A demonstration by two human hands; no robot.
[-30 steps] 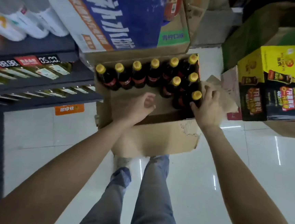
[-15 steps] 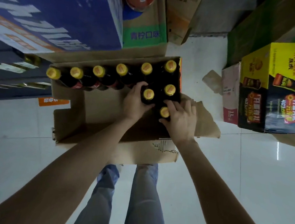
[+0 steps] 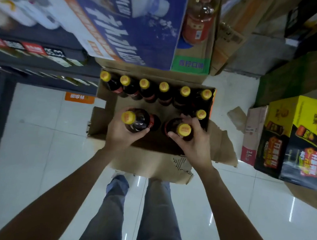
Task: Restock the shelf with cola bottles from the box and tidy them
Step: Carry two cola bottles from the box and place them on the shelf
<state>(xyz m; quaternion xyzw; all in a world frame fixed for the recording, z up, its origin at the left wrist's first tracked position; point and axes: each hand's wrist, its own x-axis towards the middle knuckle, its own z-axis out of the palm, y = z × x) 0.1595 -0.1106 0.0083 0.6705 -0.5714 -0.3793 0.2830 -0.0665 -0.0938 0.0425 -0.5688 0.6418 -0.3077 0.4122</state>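
Note:
An open cardboard box [image 3: 103,122] stands on the floor in front of me. Several dark cola bottles with yellow caps [image 3: 163,93] stand in a row along its far side, and one more [image 3: 200,115] stands at the right. My left hand [image 3: 121,133] grips the shoulder of one cola bottle [image 3: 140,121], lifted and tilted over the box. My right hand [image 3: 192,142] grips the neck of a second cola bottle [image 3: 183,129] just below its cap. The dark shelf [image 3: 43,67] runs along the left.
A big blue carton [image 3: 127,25] and a box with a red-labelled bottle [image 3: 198,22] stand behind the cola box. A yellow-and-black carton [image 3: 296,139] and other cardboard boxes stand at the right. My legs are on the glossy white tiled floor [image 3: 35,157] below.
Both hands went down into the box, closed round one bottle each and raised them. The view moved closer over the box.

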